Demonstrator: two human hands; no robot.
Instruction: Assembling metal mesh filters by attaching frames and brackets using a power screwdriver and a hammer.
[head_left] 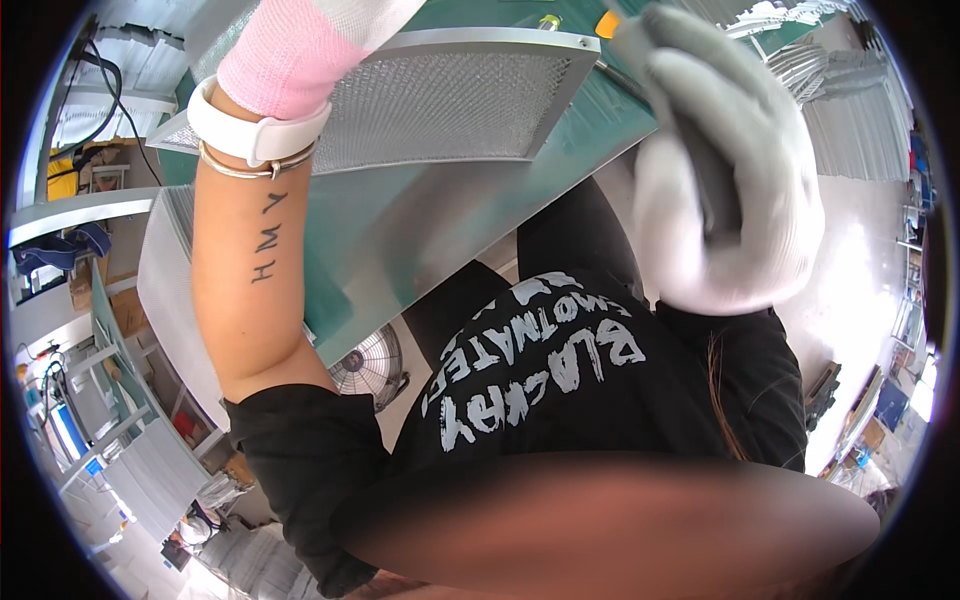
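My left hand (362, 18), in a pink and white knit glove, reaches over the far left side of a metal mesh panel (440, 110) with a silver frame. Its fingers run out past the top edge, so their grip is hidden. The panel rests on a green tabletop (370, 235). To the right of the panel, my right hand (735, 170) is raised in a white glove and smeared by motion. Its fingers curl around a dark grey, elongated thing (708, 180) that I cannot make out. A small orange-yellow piece (607, 24) shows beside its fingertips.
A dark rod (622, 80) lies near the panel's right corner. Stacked silvery sheets (850, 115) stand at the far right. A round fan (368, 368) is below the table's near edge. Shelving and cables fill the left side.
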